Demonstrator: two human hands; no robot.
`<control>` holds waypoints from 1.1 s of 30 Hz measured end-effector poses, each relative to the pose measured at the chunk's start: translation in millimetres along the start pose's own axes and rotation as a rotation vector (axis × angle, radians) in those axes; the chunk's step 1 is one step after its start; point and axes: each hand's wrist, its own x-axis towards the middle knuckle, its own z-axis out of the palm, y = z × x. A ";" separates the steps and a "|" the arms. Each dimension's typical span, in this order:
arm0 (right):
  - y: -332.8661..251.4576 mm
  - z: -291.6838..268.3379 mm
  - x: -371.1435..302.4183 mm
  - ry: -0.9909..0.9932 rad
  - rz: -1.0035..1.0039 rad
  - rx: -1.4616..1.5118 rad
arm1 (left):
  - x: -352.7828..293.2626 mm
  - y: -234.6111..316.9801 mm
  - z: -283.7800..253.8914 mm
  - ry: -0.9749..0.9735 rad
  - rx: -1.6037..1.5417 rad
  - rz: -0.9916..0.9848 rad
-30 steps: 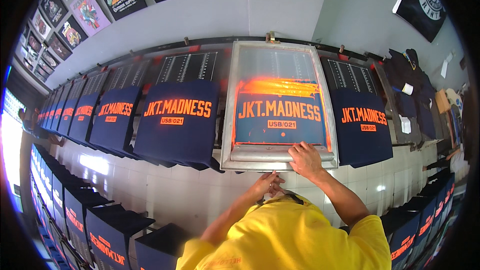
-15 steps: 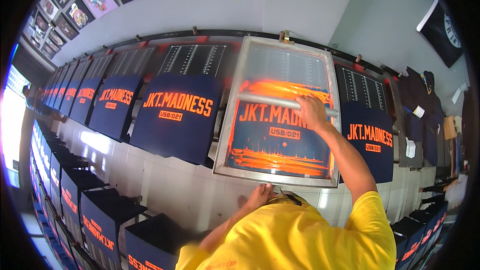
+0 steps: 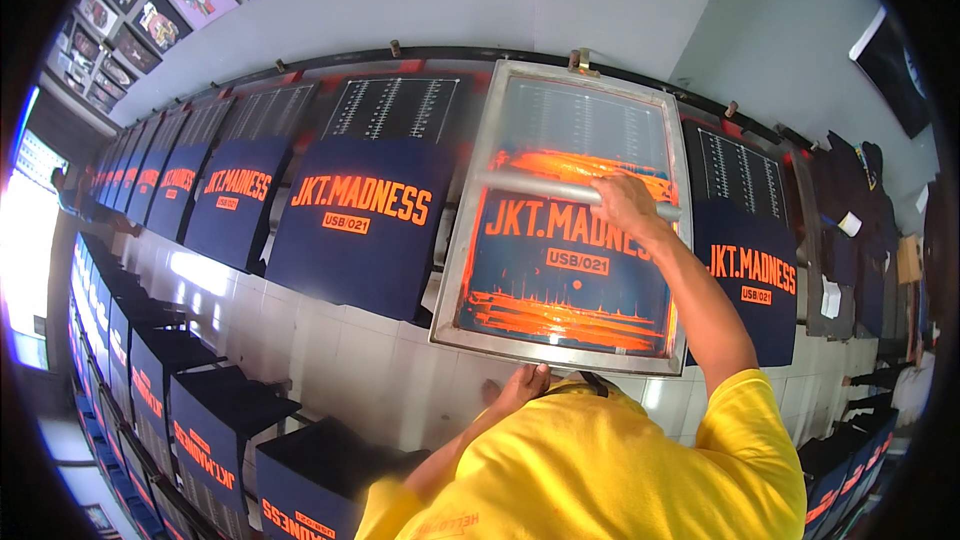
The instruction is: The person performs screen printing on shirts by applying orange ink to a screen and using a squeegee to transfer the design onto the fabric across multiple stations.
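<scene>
My right hand (image 3: pixel 627 208) is closed around the grey bar of a squeegee (image 3: pixel 540 188), which lies across the far half of a metal-rimmed printing screen (image 3: pixel 560 351). Wet orange ink (image 3: pixel 590 162) gathers just beyond the squeegee, and more orange streaks (image 3: pixel 560 313) mark the near end of the mesh. Orange lettering on dark blue shows through between them. At the screen's near edge, my left hand (image 3: pixel 522 386) is closed against the rim, its fingers partly hidden. The screen lies over a dark blue garment.
Dark blue shirts with orange prints lie on boards to the left (image 3: pixel 350 240) and right (image 3: pixel 745 265). A rail (image 3: pixel 330 59) runs behind them. Another row of shirts (image 3: pixel 215 420) stands at lower left. A person (image 3: pixel 75 202) is at far left; dark garments (image 3: pixel 850 240) hang at right.
The whole view has shifted slightly. My right hand and the squeegee stay at nearly the same place on the screen, and my left hand remains at the near rim.
</scene>
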 end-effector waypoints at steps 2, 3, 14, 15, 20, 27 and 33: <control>-14.7 -5.5 -18.4 -0.057 -0.001 -0.002 | -2.9 6.2 -0.3 -0.017 -0.060 -0.012; -19.7 -4.2 -30.0 -0.062 -0.008 -0.006 | -8.5 26.1 0.2 -0.018 -0.113 -0.029; -81.1 -3.6 -164.0 -0.016 -0.112 0.010 | 7.8 -13.6 -1.7 -0.043 -0.126 -0.054; -77.0 -5.5 -164.5 -0.001 -0.089 0.017 | 9.7 -16.1 -4.3 -0.068 -0.077 -0.055; -24.6 -1.2 -127.2 0.160 -0.031 0.008 | 6.0 6.6 -3.8 -0.078 -0.044 -0.056; 23.8 -5.4 -47.9 0.176 0.045 -0.004 | 2.9 8.4 -6.8 -0.061 0.038 -0.072; 34.2 -2.8 -29.1 0.157 0.000 0.007 | 15.0 -43.8 -5.0 -0.043 0.020 -0.044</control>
